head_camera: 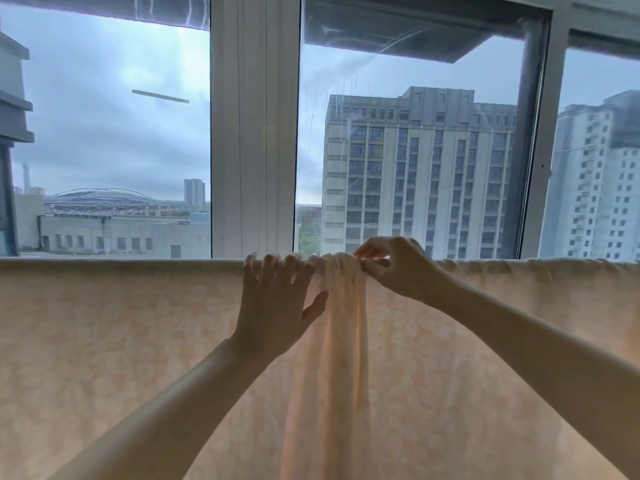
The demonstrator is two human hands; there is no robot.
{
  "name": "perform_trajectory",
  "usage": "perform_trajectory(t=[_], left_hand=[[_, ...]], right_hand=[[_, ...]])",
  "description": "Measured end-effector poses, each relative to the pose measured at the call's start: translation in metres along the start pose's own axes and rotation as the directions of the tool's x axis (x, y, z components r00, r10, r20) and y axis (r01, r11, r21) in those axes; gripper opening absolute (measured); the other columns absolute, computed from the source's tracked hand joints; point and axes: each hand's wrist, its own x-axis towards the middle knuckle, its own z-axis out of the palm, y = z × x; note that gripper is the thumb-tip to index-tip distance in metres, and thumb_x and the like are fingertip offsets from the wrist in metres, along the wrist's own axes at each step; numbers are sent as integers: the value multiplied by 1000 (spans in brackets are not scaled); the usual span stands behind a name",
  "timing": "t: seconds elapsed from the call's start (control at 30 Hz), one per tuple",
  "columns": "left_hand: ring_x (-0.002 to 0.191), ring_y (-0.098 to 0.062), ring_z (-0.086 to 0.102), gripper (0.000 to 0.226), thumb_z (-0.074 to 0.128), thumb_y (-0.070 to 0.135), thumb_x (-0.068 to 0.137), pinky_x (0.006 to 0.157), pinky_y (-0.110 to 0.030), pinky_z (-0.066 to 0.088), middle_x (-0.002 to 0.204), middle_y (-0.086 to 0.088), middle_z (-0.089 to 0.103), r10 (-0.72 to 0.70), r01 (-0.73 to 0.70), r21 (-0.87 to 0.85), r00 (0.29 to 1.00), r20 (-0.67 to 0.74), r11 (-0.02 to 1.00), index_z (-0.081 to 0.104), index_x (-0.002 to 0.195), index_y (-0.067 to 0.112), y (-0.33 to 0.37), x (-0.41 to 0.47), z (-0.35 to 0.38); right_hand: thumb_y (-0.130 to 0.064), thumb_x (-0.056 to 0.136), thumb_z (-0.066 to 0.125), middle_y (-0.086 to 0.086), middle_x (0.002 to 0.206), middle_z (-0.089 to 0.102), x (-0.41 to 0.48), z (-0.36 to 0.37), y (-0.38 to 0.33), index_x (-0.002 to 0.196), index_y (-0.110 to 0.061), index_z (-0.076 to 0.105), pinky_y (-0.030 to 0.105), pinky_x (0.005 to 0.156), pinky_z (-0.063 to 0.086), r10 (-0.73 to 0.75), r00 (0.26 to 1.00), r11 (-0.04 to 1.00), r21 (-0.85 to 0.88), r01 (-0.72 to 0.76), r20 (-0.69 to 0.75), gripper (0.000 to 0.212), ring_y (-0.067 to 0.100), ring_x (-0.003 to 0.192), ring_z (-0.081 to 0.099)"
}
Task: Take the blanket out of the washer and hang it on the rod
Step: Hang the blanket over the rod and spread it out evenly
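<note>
A pale peach blanket [114, 341] with a faint pattern hangs across the whole width of the view, draped over a rod that it hides. In the middle a bunched fold [332, 341] of it hangs down in a narrow bundle. My left hand [277, 306] lies flat against the blanket just left of that fold, its fingertips hooked over the top edge. My right hand [391, 268] pinches the gathered top of the fold between thumb and fingers. The washer is not in view.
Behind the blanket stands a large window with a wide white frame post [254, 133] in the middle and a grey post [530, 150] at the right. Tall buildings and a cloudy sky show through the glass.
</note>
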Motion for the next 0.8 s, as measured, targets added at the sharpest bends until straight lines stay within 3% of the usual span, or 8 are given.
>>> perform_trajectory(t=[0.1, 0.2, 0.3, 0.57, 0.73, 0.8], left_hand=[[101, -30, 54, 58, 27, 60, 92, 98, -55, 36, 114, -5, 59, -9, 9, 9, 1000, -1, 1000, 56, 122, 19, 1, 1, 0], [100, -30, 54, 57, 29, 60, 92, 96, -56, 36, 114, -5, 59, -10, 11, 16, 1000, -12, 1000, 56, 122, 20, 2, 2, 0], [99, -30, 55, 55, 31, 60, 92, 95, -56, 37, 112, -4, 60, -7, 7, 18, 1000, -22, 1000, 56, 122, 20, 3, 3, 0], [97, -30, 55, 57, 24, 59, 93, 94, -55, 37, 109, -5, 60, -13, 13, 45, 1000, 2, 999, 57, 121, 21, 0, 5, 5], [95, -32, 55, 53, 27, 59, 93, 92, -57, 38, 107, -5, 60, 1, 1, 50, 1000, -24, 999, 53, 124, 25, 8, 7, 6], [96, -33, 55, 52, 29, 59, 92, 93, -58, 37, 107, -5, 60, -13, 14, 41, 1000, -24, 999, 53, 125, 26, 11, 8, 6]], right_hand=[[-22, 89, 66, -5, 96, 71, 0, 1, -2, 100, -19, 70, 11, 80, 47, 2, 1000, 1000, 22, -2, -27, 13, 4, 87, 65], [-15, 91, 62, -9, 87, 68, 4, 4, -4, 95, -17, 71, 2, 67, 40, 7, 996, 1000, -7, -8, -89, 10, -4, 77, 58], [-10, 92, 58, -8, 83, 66, 8, 8, -4, 93, -14, 70, 0, 65, 40, -1, 991, 1000, -26, -2, -134, 13, -9, 72, 53], [-5, 93, 55, 4, 85, 68, 3, -21, 27, 91, -6, 68, 15, 72, 43, 68, 951, 985, -130, -112, -302, 13, 15, 78, 63], [-11, 94, 54, 7, 87, 70, -6, -30, 39, 94, -8, 67, 34, 78, 55, 150, 972, 943, -269, -195, -180, 13, 21, 81, 67], [-8, 93, 56, 8, 95, 69, -6, -30, 34, 100, -7, 65, 34, 83, 54, 140, 978, 946, -271, -179, -157, 12, 21, 89, 67]])
